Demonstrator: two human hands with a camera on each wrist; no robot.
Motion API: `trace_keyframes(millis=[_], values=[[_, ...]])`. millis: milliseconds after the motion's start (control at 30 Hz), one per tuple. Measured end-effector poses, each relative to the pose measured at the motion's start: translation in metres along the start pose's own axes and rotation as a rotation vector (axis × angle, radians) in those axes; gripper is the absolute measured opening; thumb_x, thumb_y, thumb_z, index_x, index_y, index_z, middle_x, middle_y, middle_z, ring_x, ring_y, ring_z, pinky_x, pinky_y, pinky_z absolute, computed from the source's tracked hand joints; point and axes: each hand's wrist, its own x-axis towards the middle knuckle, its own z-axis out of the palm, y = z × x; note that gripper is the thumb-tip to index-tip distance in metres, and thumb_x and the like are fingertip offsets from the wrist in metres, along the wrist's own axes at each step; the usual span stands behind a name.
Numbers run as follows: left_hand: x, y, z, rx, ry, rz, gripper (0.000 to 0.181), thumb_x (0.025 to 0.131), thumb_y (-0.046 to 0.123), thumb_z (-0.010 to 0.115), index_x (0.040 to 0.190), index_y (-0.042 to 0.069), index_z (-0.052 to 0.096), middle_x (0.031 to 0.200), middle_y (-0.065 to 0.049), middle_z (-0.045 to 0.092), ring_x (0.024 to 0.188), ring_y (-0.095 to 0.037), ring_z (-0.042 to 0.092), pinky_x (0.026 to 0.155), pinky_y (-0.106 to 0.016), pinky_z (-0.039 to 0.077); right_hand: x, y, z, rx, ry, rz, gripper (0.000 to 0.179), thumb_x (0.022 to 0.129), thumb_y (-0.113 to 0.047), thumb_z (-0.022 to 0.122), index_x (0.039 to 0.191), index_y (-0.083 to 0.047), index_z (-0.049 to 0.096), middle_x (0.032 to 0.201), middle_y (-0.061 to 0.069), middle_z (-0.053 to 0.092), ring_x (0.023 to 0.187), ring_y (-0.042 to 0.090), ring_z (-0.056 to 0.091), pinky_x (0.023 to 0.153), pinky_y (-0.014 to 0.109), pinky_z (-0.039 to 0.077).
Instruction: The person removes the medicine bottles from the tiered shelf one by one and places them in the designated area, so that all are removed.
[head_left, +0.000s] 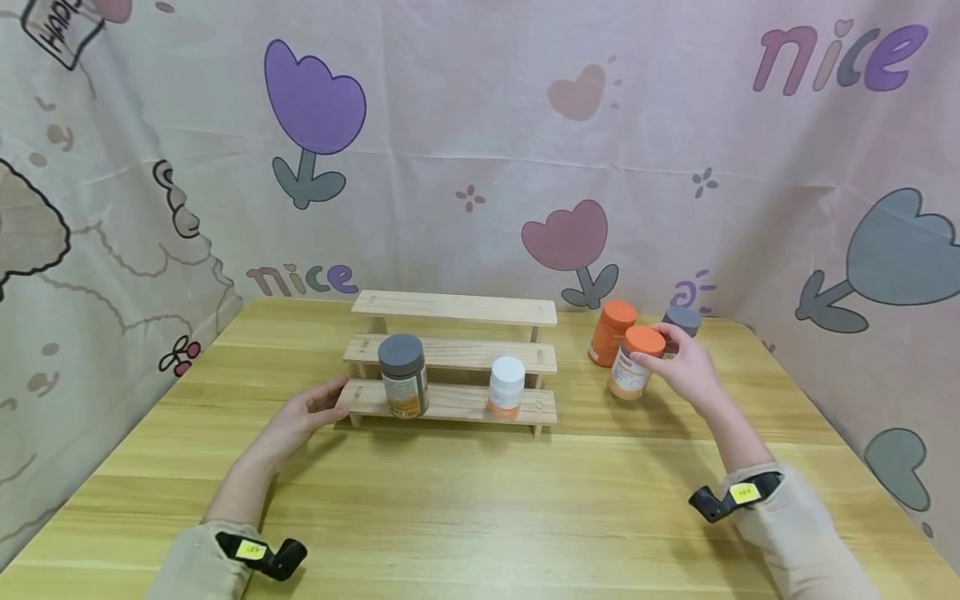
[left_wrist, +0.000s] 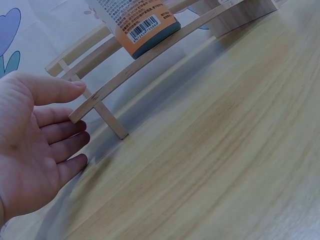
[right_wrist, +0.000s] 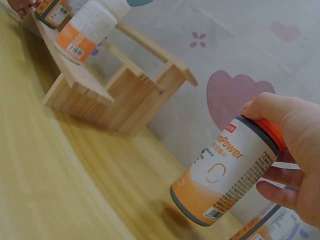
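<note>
On the right, my right hand (head_left: 686,367) grips a pill bottle (right_wrist: 220,172) by its orange lid, thumb and fingers on opposite sides. The bottle has a white and orange label; whether its base touches the table I cannot tell. At the left end of a three-tier wooden shelf (head_left: 450,354) is my left hand (head_left: 300,421), its fingers loosely bent around the end of the lowest board without a visible firm grip. That board carries a grey-lidded bottle (head_left: 403,375) on the left and a small white bottle (head_left: 506,385) on the right.
Behind the held bottle stand an orange bottle (head_left: 611,333) and another grey-lidded bottle (head_left: 684,319), partly hidden by the right hand. The wooden table (head_left: 450,517) meets a patterned cloth (head_left: 465,125) at the back.
</note>
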Motion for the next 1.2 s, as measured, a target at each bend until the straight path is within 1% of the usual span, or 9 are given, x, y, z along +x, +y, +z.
trace_keyframes(millis=[100,333,467,633,867,1033,1133,1200], values=[[0.001,-0.001,0.0,-0.004,0.0,-0.006,0.068,0.094,0.022,0.056,0.145,-0.005,0.02,0.147,-0.028,0.021,0.134,-0.041,0.019,0.104,-0.055,0.022,-0.001,0.004,0.002,-0.002,0.0,-0.006,0.069,0.084,-0.034,0.069,0.133,0.004,0.038,0.127,0.026,0.046,0.115,0.04,0.043,0.093,0.054,0.038],[0.0,0.002,-0.001,-0.011,0.0,0.001,0.067,0.094,0.02,0.055,0.145,-0.006,0.019,0.147,-0.03,0.019,0.134,-0.042,0.019,0.104,-0.054,0.021,0.0,0.011,0.007,-0.026,-0.004,-0.064,0.058,0.084,-0.026,0.07,0.127,0.004,0.043,0.121,0.025,0.051,0.107,0.037,0.049,0.089,0.05,0.041],[0.0,0.002,0.0,-0.007,0.0,-0.004,0.067,0.094,0.021,0.055,0.145,-0.005,0.02,0.147,-0.029,0.02,0.134,-0.042,0.018,0.104,-0.054,0.021,0.0,0.015,0.009,-0.025,0.0,-0.072,0.057,0.083,-0.024,0.07,0.126,0.004,0.045,0.119,0.024,0.052,0.106,0.037,0.05,0.088,0.049,0.041],[0.0,0.0,0.0,-0.013,-0.004,-0.006,0.068,0.094,0.022,0.055,0.145,-0.006,0.019,0.147,-0.029,0.019,0.134,-0.042,0.017,0.105,-0.055,0.02,0.0,0.017,0.01,-0.01,-0.013,-0.065,0.058,0.084,-0.024,0.07,0.127,0.005,0.044,0.121,0.025,0.051,0.108,0.037,0.048,0.09,0.05,0.04],[0.002,-0.002,-0.001,-0.011,0.002,-0.001,0.069,0.094,0.023,0.055,0.145,-0.005,0.019,0.147,-0.027,0.02,0.134,-0.04,0.019,0.105,-0.053,0.02,0.0,0.013,0.004,0.001,-0.079,-0.07,0.063,0.086,-0.025,0.068,0.13,0.008,0.039,0.124,0.028,0.047,0.112,0.04,0.046,0.093,0.053,0.038],[0.002,-0.002,-0.001,0.003,0.001,0.002,0.068,0.094,0.022,0.055,0.145,-0.006,0.019,0.147,-0.028,0.021,0.134,-0.041,0.02,0.104,-0.053,0.022,-0.001,0.011,-0.006,0.008,-0.138,-0.054,0.072,0.088,-0.028,0.065,0.138,0.009,0.03,0.134,0.031,0.039,0.121,0.044,0.038,0.098,0.056,0.031],[0.002,-0.002,0.0,0.003,0.003,0.0,0.068,0.094,0.022,0.056,0.145,-0.006,0.02,0.147,-0.028,0.022,0.134,-0.041,0.021,0.104,-0.053,0.022,-0.001,0.006,-0.013,0.008,-0.143,-0.068,0.072,0.09,-0.027,0.062,0.14,0.009,0.026,0.135,0.032,0.037,0.122,0.045,0.036,0.098,0.058,0.03],[0.002,-0.003,0.0,0.004,0.002,-0.002,0.068,0.094,0.023,0.056,0.145,-0.005,0.021,0.146,-0.028,0.022,0.134,-0.041,0.021,0.104,-0.053,0.022,-0.001,0.002,-0.017,0.003,-0.131,-0.089,0.069,0.091,-0.026,0.06,0.14,0.009,0.027,0.132,0.031,0.04,0.12,0.045,0.038,0.096,0.057,0.033]])
